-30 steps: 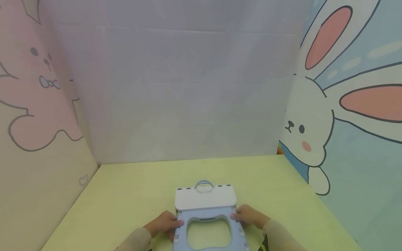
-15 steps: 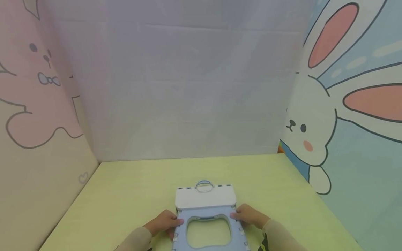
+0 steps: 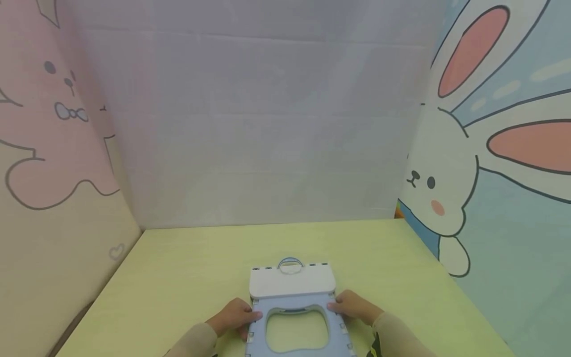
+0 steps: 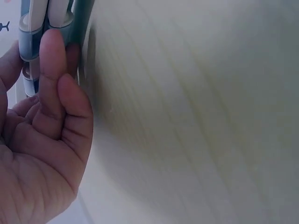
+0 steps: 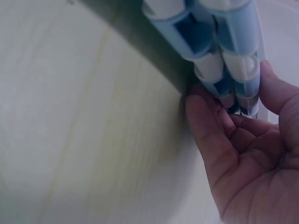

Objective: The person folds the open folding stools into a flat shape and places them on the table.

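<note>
A folding step stool [image 3: 292,282], light blue with a white panel and folded flat, is at the bottom middle of the head view. A thin carry handle [image 3: 290,260] arches from its far edge. My left hand [image 3: 234,316] grips the left side, thumb on the blue face and fingers curled beneath. On the opposite side my right hand [image 3: 357,306] holds the edge the same way. Each wrist view shows blue and white hinge barrels [image 4: 31,39] [image 5: 238,32] along the stool's edge between thumb and fingers. The near end is cut off by the frame.
The stool is over a pale yellow table [image 3: 192,258]. A plain whitish wall [image 3: 267,124] closes off the back. Printed side walls stand at left and right, the right one with a white rabbit [image 3: 446,173].
Both hands keep their grip on the step stool, which stays in nearly the same place. The head view has shifted very slightly.
</note>
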Motion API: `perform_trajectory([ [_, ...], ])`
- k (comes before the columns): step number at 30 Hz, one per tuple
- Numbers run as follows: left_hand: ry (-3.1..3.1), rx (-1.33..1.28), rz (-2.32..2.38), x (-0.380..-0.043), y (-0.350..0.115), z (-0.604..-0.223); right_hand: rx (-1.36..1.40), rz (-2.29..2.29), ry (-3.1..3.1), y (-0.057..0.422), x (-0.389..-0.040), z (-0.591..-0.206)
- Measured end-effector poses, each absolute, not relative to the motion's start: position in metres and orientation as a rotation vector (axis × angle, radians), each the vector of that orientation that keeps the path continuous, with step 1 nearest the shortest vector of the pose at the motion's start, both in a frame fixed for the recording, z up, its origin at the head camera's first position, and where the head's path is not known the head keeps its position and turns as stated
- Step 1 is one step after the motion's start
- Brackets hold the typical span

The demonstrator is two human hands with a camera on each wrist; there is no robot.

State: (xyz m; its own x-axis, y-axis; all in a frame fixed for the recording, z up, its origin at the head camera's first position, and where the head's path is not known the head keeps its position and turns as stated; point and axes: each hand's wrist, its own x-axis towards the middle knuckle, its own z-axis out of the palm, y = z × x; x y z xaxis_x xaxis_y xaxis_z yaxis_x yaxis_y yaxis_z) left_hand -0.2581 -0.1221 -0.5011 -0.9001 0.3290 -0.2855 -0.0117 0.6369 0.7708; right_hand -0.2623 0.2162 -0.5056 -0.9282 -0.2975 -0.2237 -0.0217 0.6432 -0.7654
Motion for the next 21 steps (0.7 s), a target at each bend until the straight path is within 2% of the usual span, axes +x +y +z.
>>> perform_trajectory([
  [7, 2.521, 0.223, 1.093, -0.261, -0.123, -0.501, -0.283, -1.156, 2.531, 0.218, -0.265, -0.505],
  [14, 2.705, 0.212, 1.044, -0.270, -0.135, -0.494, -0.233, -1.326, 2.497, 0.245, -0.278, -0.474],
  [17, 2.873, 0.160, 0.932, -0.275, -0.142, -0.485, -0.252, -1.396, 2.573, 0.260, -0.281, -0.465],
  [21, 3.130, 0.278, 0.675, -0.279, -0.149, -0.477, -0.276, -1.447, 2.656, 0.275, -0.279, -0.460],
])
